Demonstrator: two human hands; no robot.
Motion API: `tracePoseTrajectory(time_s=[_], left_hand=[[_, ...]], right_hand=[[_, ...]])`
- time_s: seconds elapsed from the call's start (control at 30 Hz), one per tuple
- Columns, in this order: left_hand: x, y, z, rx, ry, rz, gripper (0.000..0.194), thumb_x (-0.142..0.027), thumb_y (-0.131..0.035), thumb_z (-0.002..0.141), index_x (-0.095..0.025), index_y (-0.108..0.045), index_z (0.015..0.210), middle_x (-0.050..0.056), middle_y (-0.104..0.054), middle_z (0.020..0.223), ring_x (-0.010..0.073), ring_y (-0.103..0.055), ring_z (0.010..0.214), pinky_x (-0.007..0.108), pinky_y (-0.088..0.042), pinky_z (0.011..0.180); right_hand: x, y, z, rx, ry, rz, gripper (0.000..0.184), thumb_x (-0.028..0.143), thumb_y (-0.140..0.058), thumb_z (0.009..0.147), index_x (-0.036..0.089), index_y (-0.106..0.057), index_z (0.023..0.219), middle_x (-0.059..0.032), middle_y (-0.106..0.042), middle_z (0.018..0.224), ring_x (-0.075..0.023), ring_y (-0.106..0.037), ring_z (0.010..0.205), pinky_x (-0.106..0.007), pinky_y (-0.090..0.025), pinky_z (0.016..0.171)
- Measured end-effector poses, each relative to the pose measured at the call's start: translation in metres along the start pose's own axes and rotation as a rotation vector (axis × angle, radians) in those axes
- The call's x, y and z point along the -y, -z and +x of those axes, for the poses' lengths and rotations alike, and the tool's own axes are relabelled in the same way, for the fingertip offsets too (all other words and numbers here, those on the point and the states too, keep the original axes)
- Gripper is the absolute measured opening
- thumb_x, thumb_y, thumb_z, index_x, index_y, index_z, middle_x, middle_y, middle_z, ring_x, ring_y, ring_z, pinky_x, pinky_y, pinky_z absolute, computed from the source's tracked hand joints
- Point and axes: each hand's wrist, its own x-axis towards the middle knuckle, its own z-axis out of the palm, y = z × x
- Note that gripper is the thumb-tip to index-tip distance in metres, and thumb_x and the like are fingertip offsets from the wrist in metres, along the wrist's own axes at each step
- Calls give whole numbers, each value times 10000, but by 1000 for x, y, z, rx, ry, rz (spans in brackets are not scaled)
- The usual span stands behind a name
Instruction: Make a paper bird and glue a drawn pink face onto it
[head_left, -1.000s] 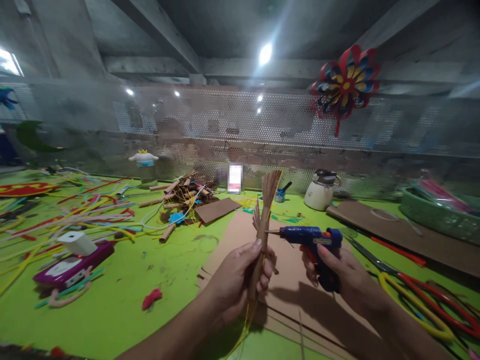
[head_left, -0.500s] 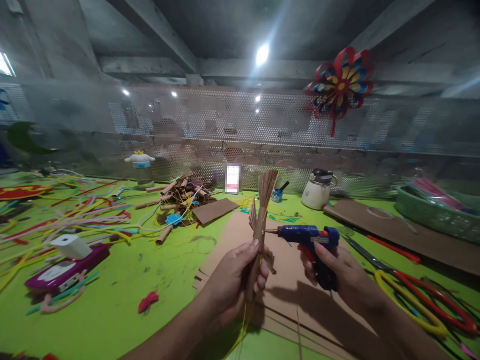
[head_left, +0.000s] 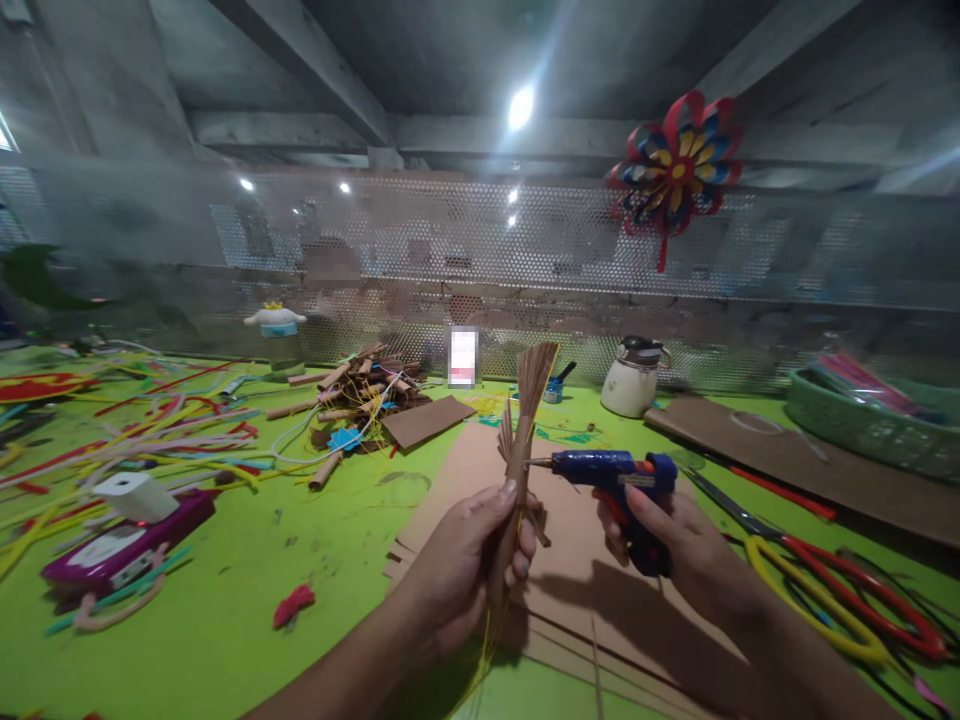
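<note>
Upright in my left hand (head_left: 480,560) is a rolled brown paper piece (head_left: 534,385) with a fringed, fanned top, like a small broom. My thumb and fingers wrap round its stem, and thin yellow strands trail below. In my right hand (head_left: 667,530) is a blue hot glue gun (head_left: 600,468), gripped by its handle and pointing left. Its nozzle tip touches or nearly touches the paper stem just above my left thumb. Beneath both hands lie stacked brown paper sheets (head_left: 457,480).
Scissors (head_left: 810,580) lie at the right by a green basket (head_left: 870,420). A white kettle (head_left: 630,380) stands behind. A pile of rolled paper pieces (head_left: 367,390), coloured pipe cleaners (head_left: 172,440) and a purple power strip (head_left: 127,550) occupy the left of the green table (head_left: 330,620).
The whole view has shifted slightly. My hands, the fringed paper piece and the glue gun keep almost the same positions, with the nozzle still at the stem.
</note>
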Motion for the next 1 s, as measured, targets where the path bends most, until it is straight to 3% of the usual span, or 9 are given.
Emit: tracePoseTrajectory(time_s=[0.47, 0.73, 1.0], left_hand=[[0, 3, 1, 6, 6, -24, 284, -398, -622, 864, -115, -619, 891, 1, -564, 600, 53, -463, 448, 163, -298, 428], [0, 5, 1, 2, 40, -36, 311, -427, -616, 869, -117, -622, 887, 7, -565, 597, 66, -467, 461, 173, -308, 428], [-2, 4, -1, 46, 53, -57, 272, -344, -493, 941, -103, -615, 907, 11, -561, 594, 56, -486, 438, 153, -314, 426]], right_hand=[[-8, 2, 1, 48, 15, 24, 343, 477, -581, 892, 144, -658, 909, -32, -577, 736, -122, -519, 634, -262, -413, 576], [0, -1, -1, 23, 15, 69, 310, 454, -599, 886, 154, -658, 936, -37, -588, 770, -121, -522, 640, -262, -416, 575], [-4, -1, 1, 24, -12, 75, 314, 452, -598, 887, 147, -660, 932, -42, -595, 794, -116, -533, 643, -254, -417, 582]])
